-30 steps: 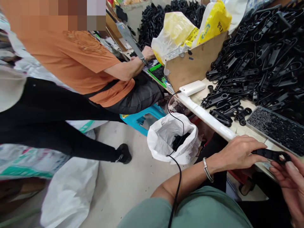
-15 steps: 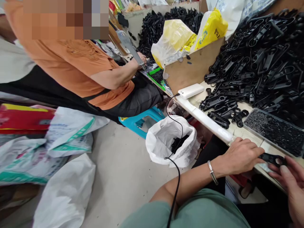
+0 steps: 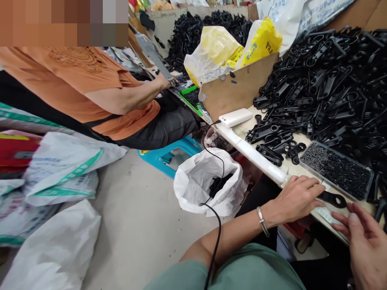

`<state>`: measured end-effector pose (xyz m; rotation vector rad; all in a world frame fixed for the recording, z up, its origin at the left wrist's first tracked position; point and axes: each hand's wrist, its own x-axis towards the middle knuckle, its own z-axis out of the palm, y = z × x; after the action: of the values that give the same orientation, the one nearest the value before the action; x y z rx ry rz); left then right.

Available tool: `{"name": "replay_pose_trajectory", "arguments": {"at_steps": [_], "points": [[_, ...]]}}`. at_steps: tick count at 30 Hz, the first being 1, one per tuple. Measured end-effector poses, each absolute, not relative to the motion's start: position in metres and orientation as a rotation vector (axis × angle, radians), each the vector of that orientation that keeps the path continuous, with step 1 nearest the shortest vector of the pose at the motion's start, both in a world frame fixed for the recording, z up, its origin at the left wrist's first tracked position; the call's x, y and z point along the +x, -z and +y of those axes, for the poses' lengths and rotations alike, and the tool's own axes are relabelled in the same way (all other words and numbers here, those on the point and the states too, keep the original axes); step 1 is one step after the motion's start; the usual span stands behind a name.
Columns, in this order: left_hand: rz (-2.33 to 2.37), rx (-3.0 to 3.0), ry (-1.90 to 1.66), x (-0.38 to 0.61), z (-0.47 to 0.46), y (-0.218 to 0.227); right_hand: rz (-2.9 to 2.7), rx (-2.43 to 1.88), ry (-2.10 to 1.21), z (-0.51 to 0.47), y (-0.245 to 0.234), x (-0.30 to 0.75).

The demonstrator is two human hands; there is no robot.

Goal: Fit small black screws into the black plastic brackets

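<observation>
"Where's the black part (image 3: 335, 199)?"

"Pinched between the left hand's (image 3: 302, 198) thumb and fingers, ring end toward the right hand (image 3: 364, 235). The right fingers curl close; whether they pinch anything small, one cannot tell. A firm left grip should steady the ring."

"And room?"

"The table edge (image 3: 267, 162) passes under the left hand; a tray (image 3: 370, 186) sits just beyond, so lapward looks freest."

Pale grey floor (image 3: 136, 225), lightly specked, spreads in front of the blue plastic stool (image 3: 152, 160). To the stool's right runs a light-topped counter (image 3: 298, 170), a brown upright board (image 3: 238, 88) standing on it. Beyond the stool rises a pale panel (image 3: 161, 22); left of the stool, printed white sacks (image 3: 62, 167) lie heaped.
</observation>
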<state>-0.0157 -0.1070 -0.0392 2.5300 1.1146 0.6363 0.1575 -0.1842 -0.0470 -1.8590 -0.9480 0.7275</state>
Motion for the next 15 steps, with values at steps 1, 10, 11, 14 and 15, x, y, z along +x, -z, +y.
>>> {"name": "replay_pose_trajectory", "arguments": {"at_steps": [1, 10, 11, 14, 15], "points": [[1.112, 2.518, -0.682, -0.019, -0.110, 0.039, -0.948, -1.841, -0.723, -0.183, 0.048, 0.157], [0.490, 2.187, -0.705, -0.120, -0.157, -0.020, -0.894, -1.719, -0.724, -0.183, 0.059, 0.162], [0.465, 2.180, -0.698, -0.136, -0.161, -0.028, -0.898, -1.714, -0.723, -0.183, 0.059, 0.162], [0.789, 2.099, -0.875, -0.190, -0.174, -0.051, -0.911, -1.749, -0.717, -0.183, 0.056, 0.161], [0.913, 2.072, -0.927, -0.209, -0.179, -0.058, -0.917, -1.772, -0.713, -0.182, 0.055, 0.161]]}}
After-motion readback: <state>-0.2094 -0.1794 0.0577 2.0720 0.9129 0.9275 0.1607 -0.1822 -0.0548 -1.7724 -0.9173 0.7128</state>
